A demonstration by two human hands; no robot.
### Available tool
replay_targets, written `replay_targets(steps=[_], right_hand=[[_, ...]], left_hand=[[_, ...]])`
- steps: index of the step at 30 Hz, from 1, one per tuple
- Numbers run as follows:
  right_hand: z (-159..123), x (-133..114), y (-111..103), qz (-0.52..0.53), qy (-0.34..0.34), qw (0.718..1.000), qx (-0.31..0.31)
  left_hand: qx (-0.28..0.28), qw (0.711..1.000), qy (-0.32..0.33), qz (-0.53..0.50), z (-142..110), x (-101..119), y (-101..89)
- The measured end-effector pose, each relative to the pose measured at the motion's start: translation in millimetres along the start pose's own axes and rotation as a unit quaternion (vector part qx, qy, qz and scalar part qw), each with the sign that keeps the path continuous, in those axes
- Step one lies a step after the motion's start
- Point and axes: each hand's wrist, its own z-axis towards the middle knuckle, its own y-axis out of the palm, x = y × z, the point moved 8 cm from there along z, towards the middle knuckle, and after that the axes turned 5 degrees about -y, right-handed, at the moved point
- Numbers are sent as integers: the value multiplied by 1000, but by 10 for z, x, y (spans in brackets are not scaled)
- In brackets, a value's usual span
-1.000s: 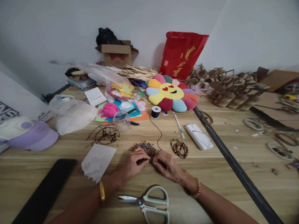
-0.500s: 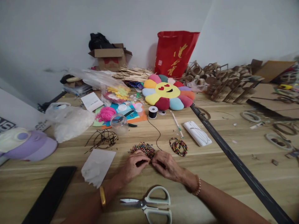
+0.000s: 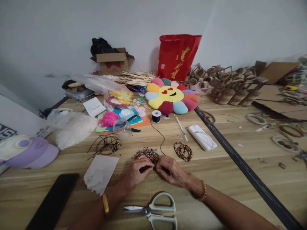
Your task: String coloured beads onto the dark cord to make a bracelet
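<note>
A pile of small multicoloured beads [image 3: 149, 154] lies just beyond my fingertips. My left hand [image 3: 139, 171] is closed in a pinch at the pile's near edge, with a tiny yellowish bead at its fingertips. Beside it my right hand [image 3: 171, 171] pinches too, its fingertips nearly meeting the left ones. A thin black cord [image 3: 164, 137] runs from a spool [image 3: 156, 116] down to the right fingers, where its end is hidden. Strung bead bracelets [image 3: 183, 151] lie to the right. White-handled scissors [image 3: 153, 210] rest open between my forearms.
Left of the beads are a torn paper [image 3: 100, 174], black cord scraps [image 3: 105, 145], a clear jar [image 3: 122, 127] and a dark phone-like slab [image 3: 54, 201]. A white power bank [image 3: 202, 137] is at right. Behind sit a flower cushion [image 3: 171, 95] and a red bag [image 3: 177, 57].
The camera view has shifted slightly, so the table things sit a little lower and further left. Both hands keep their pinch at the bead pile, with barely any movement.
</note>
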Motion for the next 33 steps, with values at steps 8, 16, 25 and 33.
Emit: replay_targets(steps=[8,16,25,33], right_hand=[[15,-31,-17,-3,-8,1000,6],[-5,4,21,-9,-6,1000,-3],[-7,1,14,-4,0,1000,-2],[-12,16,31,-7,-8,1000,-1]], left_hand=[[1,1000,5,-3,-13,2,0],[-10,1000,3,-9,-1,38,6],[-2,1000,0,-1,-25,4,-10],[-3,1000,10,-9,-34,-11,16]])
